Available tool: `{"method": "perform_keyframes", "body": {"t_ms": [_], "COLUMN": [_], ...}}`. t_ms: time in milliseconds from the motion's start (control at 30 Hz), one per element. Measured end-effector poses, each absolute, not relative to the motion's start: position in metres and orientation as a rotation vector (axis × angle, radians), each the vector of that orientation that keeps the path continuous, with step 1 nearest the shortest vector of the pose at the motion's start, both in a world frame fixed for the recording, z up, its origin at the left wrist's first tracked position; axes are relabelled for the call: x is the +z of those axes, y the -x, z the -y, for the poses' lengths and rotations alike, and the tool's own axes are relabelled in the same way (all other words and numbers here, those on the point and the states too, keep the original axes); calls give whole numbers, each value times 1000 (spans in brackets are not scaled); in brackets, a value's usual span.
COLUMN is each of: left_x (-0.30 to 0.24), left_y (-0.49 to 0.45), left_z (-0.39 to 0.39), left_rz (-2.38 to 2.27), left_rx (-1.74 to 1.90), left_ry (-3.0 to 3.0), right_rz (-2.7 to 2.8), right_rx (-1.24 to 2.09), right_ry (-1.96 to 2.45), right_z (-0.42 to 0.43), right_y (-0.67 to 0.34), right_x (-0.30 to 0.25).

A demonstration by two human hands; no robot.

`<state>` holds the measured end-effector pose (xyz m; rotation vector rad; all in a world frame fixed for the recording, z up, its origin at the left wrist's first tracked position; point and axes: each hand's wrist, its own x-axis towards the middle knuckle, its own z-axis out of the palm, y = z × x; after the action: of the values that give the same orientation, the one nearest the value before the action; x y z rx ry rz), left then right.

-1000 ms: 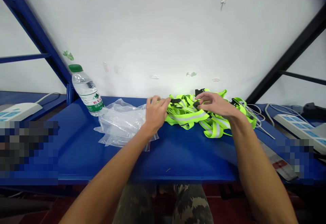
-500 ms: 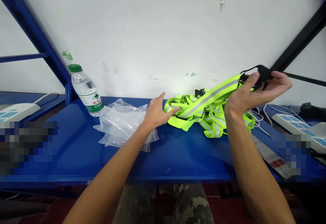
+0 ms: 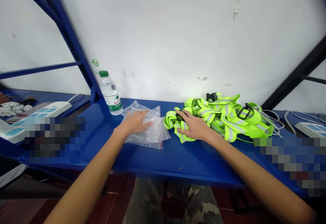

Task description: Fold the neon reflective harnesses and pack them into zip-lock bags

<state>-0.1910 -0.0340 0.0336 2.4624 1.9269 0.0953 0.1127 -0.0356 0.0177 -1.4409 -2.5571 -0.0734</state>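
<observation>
My left hand (image 3: 136,122) lies flat with its fingers spread on a clear plastic zip bag (image 3: 155,132), pressing it to the blue shelf top. My right hand (image 3: 193,126) rests with its fingers apart on the left end of a heap of fluorescent yellow-green reflective straps (image 3: 229,117). A small black buckle (image 3: 179,115) shows just under its fingers. Another black buckle (image 3: 211,97) sticks out at the back of the heap. A water bottle with a green cap (image 3: 110,96) stands behind the bag, a little to its left.
The blue metal shelf (image 3: 183,163) has a white wall behind it. White power strips lie to the left (image 3: 48,110) and right (image 3: 309,129), with white cables (image 3: 273,124) beside the heap. A blue steel upright (image 3: 76,44) rises at the left. Pixelated patches hide parts of both sides.
My right hand has lowered the lifted strap and buckle onto the heap and let go. My left hand has moved left onto the bag. The view has turned slightly left.
</observation>
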Motion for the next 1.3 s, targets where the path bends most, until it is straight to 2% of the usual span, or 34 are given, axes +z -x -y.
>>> {"method": "perform_keyframes", "body": {"t_ms": [133, 367, 567, 667, 767, 933, 1067, 1300], "left_x": [20, 46, 51, 56, 56, 40, 31, 47], "left_y": [181, 173, 165, 168, 173, 179, 176, 173], "left_z": [39, 40, 37, 32, 23, 12, 10, 17], "left_rz": [-2079, -2335, -2037, -1936, -2029, -2118, -2199, -2329], "left_rx": [217, 518, 295, 374, 506, 207, 211, 480], "left_ry": [-2494, -2494, -2514, -2521, -2609, -2364, -2316, -2272], "right_rz": [2380, 1894, 2130, 2105, 2097, 2163, 2284, 2313], "right_rx": [-253, -298, -316, -428, -432, -268, -180, -202], "right_ry": [1588, 1548, 1387, 1295, 1106, 753, 533, 656], "right_z": [-2, -36, -27, -14, 2, 33, 52, 48], "right_y": [-108, -119, -114, -104, -90, -70, -58, -61], "right_x": [9, -7, -6, -2, 1, -2, -8, -11]}}
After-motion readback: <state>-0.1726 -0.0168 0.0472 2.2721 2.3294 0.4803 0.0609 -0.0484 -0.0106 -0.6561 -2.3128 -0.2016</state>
